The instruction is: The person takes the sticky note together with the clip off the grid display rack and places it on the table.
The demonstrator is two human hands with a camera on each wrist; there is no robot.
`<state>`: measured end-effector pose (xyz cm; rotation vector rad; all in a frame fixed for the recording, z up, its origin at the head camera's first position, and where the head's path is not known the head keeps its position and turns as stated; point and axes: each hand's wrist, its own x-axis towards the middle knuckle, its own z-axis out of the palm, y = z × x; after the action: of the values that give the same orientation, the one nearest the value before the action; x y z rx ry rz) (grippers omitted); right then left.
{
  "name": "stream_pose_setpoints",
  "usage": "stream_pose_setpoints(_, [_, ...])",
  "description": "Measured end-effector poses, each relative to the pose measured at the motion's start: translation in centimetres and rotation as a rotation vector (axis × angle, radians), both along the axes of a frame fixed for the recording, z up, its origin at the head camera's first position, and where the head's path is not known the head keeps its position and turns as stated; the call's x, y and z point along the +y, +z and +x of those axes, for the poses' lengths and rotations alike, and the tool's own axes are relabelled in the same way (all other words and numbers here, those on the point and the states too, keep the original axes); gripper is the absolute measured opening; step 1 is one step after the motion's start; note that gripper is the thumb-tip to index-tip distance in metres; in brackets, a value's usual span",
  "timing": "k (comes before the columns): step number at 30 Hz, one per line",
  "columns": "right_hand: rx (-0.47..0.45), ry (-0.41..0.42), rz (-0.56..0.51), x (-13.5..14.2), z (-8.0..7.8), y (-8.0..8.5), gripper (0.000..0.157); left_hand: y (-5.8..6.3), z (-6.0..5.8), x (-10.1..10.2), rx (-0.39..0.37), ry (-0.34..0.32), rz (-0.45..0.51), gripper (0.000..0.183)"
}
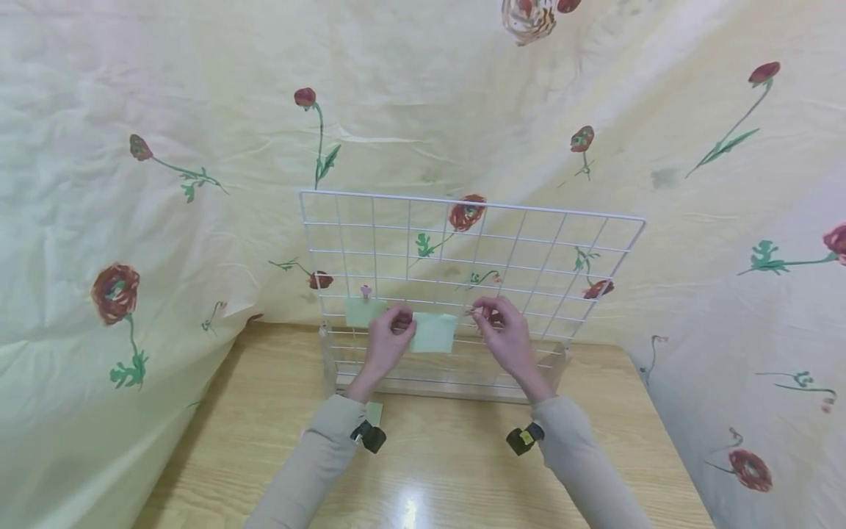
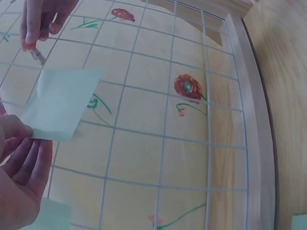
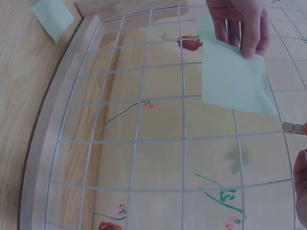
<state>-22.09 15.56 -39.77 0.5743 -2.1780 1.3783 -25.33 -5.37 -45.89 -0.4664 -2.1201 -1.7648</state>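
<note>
My left hand (image 1: 388, 336) pinches a pale green paper note (image 1: 433, 333) by its left edge, thumb on the near face. The note stands upright, overlapping the white wire grid (image 1: 472, 201). To its right, my right hand (image 1: 507, 336) holds a small clip (image 2: 36, 54) between thumb and fingers. Its metal end points toward the note's edge, and its orange-red part lies at the fingertips. Another green note (image 1: 360, 313) hangs on the grid to the left, below a pink clip (image 1: 366, 292); my left hand covers part of it in the head view.
The grid stands in a wooden base (image 1: 436, 387) on a wooden table (image 1: 456, 463). One more green note (image 3: 53, 18) lies on the table in front of the base, partly behind my left forearm in the head view. Flower-printed cloth (image 1: 218, 132) hangs behind and at both sides.
</note>
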Motion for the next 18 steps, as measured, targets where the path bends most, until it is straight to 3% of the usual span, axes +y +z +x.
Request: stream_pose_setpoints(18, [-0.069, 0.054, 0.103, 1.4, 1.1, -1.4, 0.018, -0.5, 0.5, -1.9, -0.054, 0.013, -0.044, 0.011])
